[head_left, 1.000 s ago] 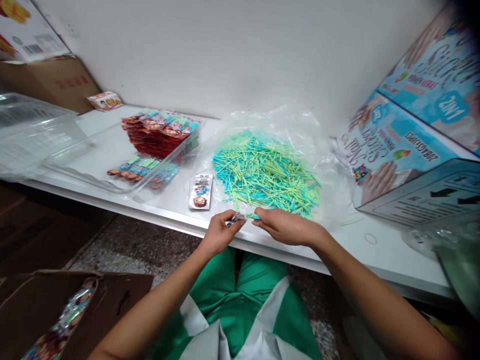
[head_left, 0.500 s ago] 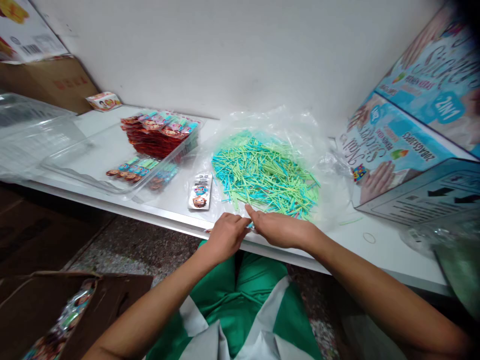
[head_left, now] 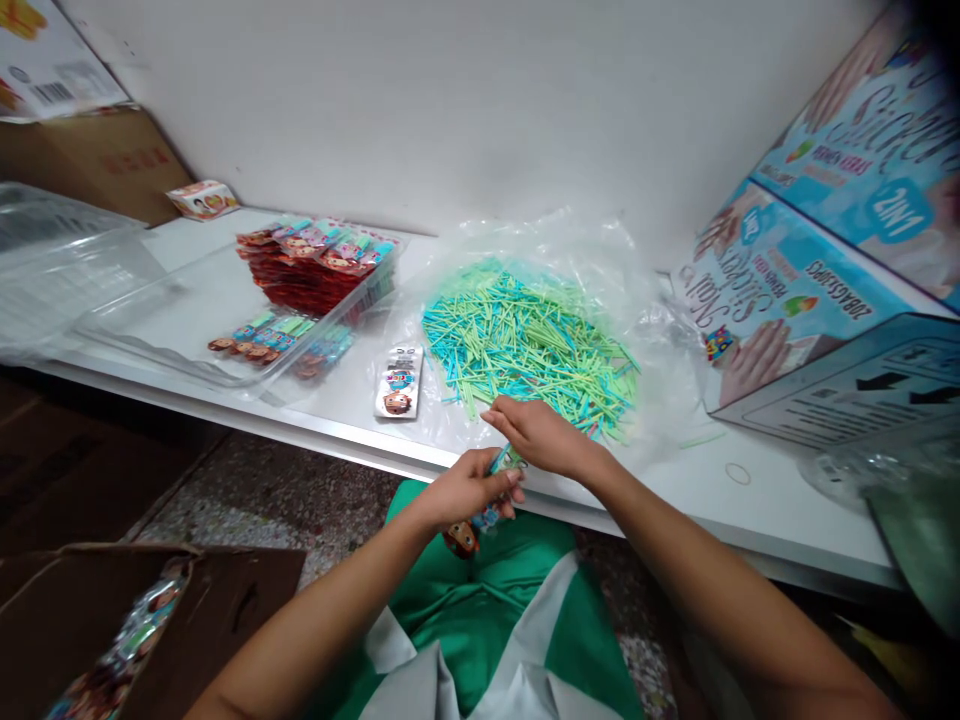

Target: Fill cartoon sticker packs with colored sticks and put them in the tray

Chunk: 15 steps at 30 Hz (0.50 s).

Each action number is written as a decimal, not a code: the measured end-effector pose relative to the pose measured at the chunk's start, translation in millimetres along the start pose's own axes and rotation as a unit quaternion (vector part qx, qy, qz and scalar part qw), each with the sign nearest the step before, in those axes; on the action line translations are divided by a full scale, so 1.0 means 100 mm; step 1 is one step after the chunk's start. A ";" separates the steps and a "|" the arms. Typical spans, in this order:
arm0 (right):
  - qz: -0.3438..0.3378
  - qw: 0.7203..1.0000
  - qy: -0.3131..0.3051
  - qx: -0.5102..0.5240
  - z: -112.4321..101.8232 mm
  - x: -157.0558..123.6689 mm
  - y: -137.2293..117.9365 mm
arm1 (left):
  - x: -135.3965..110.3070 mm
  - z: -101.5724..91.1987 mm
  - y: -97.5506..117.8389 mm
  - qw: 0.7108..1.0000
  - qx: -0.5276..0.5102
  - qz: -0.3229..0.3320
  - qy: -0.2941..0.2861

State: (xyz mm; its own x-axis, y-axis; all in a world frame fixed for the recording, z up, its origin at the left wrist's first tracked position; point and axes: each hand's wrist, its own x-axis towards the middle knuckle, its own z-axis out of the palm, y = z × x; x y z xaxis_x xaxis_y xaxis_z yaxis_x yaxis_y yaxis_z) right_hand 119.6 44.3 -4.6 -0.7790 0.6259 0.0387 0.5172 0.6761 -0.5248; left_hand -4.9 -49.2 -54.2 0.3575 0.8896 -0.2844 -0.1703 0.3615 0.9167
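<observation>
My left hand point(head_left: 469, 488) is closed around a small printed candy packet point(head_left: 462, 539), with a cartoon face at its lower end and a blue-green top showing past the thumb. Just above that top is my right hand point(head_left: 546, 436), its fingers pinched together; whatever is in them is hidden. Behind my right hand, a heap of thin green and blue plastic sticks point(head_left: 525, 340) lies on a clear plastic bag point(head_left: 660, 380). To the left of the heap sits a small stack of printed cards point(head_left: 399, 384) with a cartoon face.
At left, a clear plastic tray point(head_left: 172, 370) holds stacked red packets point(head_left: 300, 275). Nail sticker boxes point(head_left: 795, 290) stand at right, with a rubber band point(head_left: 737, 473) before them. An open carton point(head_left: 217, 610) with packets is below left. A wall rises behind the table.
My left hand has turned and lowered slightly, bringing the packet into view below it. My right hand has gone from lying extended over the left to a pinch above the packet's top.
</observation>
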 end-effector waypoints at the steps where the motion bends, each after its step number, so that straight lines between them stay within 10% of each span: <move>1: 0.010 1.000 0.021 0.020 0.04 0.02 0.00 | 0.00 0.02 -0.01 0.999 -0.030 -0.008 0.009; 8: 0.130 0.922 0.019 0.365 0.07 -0.13 0.15 | -0.03 -0.03 -0.01 0.988 -0.142 0.014 0.060; 15: 0.140 0.915 -0.001 0.379 0.14 -0.25 0.17 | -0.03 -0.02 -0.06 0.988 -0.144 0.018 0.059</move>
State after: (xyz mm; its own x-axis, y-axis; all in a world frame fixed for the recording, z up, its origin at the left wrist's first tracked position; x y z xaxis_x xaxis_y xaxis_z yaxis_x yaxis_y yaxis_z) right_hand 142.6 34.8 -25.8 -0.6545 0.7318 -0.1900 0.3031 0.0238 -0.9527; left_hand -6.5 -54.0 -59.2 0.2395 0.9235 -0.2996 -0.4418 0.3785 0.8134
